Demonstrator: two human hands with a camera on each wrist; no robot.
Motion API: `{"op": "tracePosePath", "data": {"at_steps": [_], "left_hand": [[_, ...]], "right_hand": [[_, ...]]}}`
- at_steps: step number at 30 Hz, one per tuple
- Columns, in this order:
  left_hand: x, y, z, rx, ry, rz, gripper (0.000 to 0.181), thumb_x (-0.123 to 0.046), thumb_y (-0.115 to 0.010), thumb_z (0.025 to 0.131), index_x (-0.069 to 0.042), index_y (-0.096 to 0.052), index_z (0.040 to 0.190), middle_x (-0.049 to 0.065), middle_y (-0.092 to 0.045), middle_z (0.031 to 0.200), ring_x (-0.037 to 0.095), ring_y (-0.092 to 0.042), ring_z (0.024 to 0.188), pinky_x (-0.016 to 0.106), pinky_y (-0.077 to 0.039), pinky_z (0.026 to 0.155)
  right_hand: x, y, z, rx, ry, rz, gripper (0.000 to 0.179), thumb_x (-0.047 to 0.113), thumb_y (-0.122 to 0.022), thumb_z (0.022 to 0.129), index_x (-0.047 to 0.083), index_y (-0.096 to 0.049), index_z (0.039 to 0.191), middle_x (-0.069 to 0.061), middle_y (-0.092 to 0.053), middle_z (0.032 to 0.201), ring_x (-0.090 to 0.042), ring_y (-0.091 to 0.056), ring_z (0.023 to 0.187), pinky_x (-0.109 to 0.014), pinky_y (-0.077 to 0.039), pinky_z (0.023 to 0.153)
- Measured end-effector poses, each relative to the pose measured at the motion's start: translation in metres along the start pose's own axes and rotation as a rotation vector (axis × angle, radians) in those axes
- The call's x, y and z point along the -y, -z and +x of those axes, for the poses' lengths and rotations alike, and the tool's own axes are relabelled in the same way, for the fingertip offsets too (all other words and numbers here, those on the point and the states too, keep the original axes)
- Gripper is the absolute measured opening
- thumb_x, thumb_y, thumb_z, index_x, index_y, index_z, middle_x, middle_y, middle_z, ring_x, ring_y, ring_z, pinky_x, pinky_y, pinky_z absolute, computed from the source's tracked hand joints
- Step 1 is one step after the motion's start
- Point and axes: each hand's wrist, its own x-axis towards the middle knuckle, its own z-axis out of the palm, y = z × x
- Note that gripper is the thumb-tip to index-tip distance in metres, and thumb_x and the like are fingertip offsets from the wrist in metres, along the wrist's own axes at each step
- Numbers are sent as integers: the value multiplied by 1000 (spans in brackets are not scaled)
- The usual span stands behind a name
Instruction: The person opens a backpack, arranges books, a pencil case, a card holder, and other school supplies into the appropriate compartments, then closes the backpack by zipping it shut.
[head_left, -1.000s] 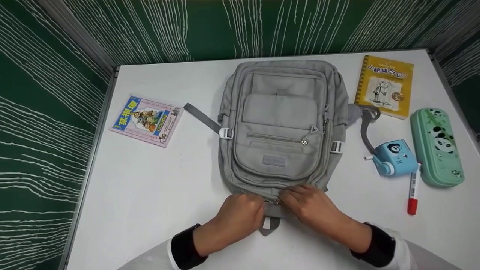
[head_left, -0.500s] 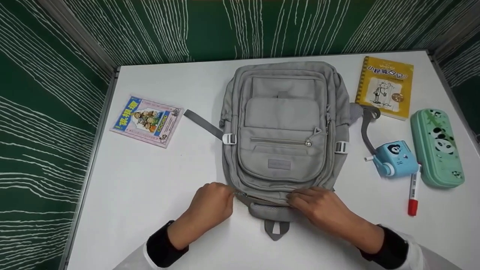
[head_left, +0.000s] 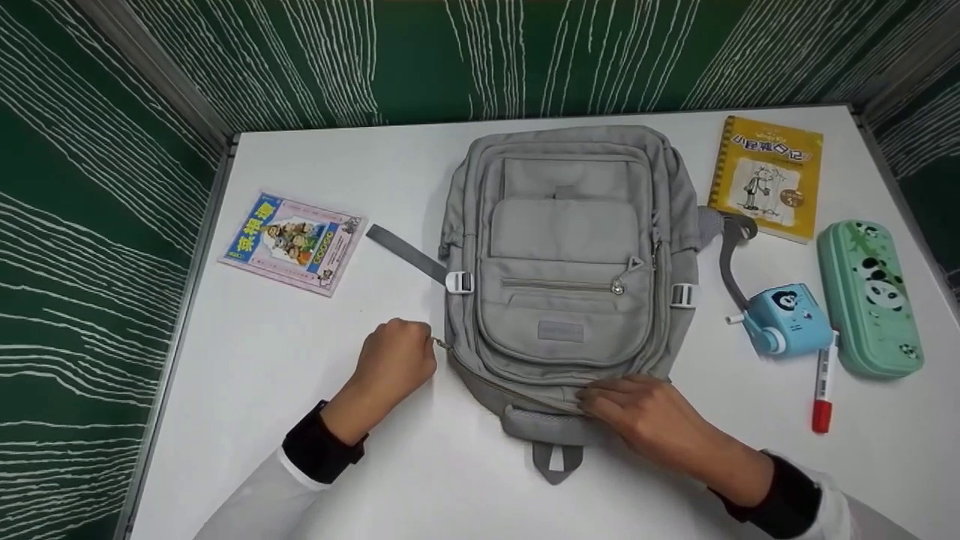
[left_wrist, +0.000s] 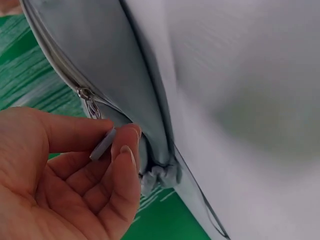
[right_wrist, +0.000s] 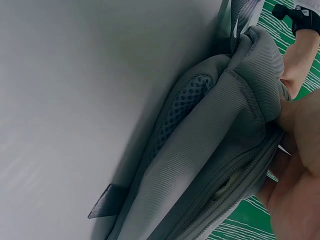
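A grey backpack (head_left: 562,229) lies front side up on the white table, its top handle end towards the person. At its lower left edge in the head view, my left hand (head_left: 394,367) pinches a zipper pull (left_wrist: 103,144) between thumb and forefinger. The metal slider (left_wrist: 84,93) sits on the zipper track just beyond the fingertips. My right hand (head_left: 637,412) grips the bag's near edge beside the zipper, right of the carry handle (head_left: 551,427). In the right wrist view, fingers of the right hand (right_wrist: 302,165) curl at the fabric, partly hidden by it.
A pink comic book (head_left: 292,241) lies on the left. On the right are a yellow spiral-bound book (head_left: 766,176), a blue pencil sharpener (head_left: 791,319), a green panda pencil case (head_left: 870,300) and a red-capped marker (head_left: 823,405). Loose straps (head_left: 409,255) stick out sideways from the bag.
My left hand has drawn the zipper pull from the middle of the near edge round to the left side. The backpack has shifted slightly; my right hand has moved a little right, keeping its hold.
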Motion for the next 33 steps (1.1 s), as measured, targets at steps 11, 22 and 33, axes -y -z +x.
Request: {"op": "tracePosePath", "data": {"at_steps": [11, 22, 33], "left_hand": [[18, -2, 35, -15, 55, 47, 29, 8, -60, 85, -4, -62, 60, 16, -66, 63, 24, -59, 54, 46, -51, 48], [29, -5, 62, -16, 118, 63, 25, 5, -62, 81, -6, -60, 59, 17, -66, 65, 28, -59, 57, 50, -51, 53], [29, 1, 91, 64, 190, 75, 12, 1, -68, 80, -3, -71, 69, 16, -73, 75, 30, -69, 67, 47, -56, 60]], "right_hand": [[-2, 1, -1, 27, 8, 25, 34, 18, -41, 113, 11, -70, 96, 1, -77, 94, -18, -74, 84, -38, -60, 66], [-9, 3, -1, 130, 83, 80, 17, 7, -55, 99, 11, -71, 99, 1, -75, 98, -17, -74, 91, -36, -61, 74], [-12, 7, 1, 189, 90, 119, 22, 13, -51, 104, 14, -71, 96, 3, -77, 102, -16, -74, 96, -34, -61, 77]]}}
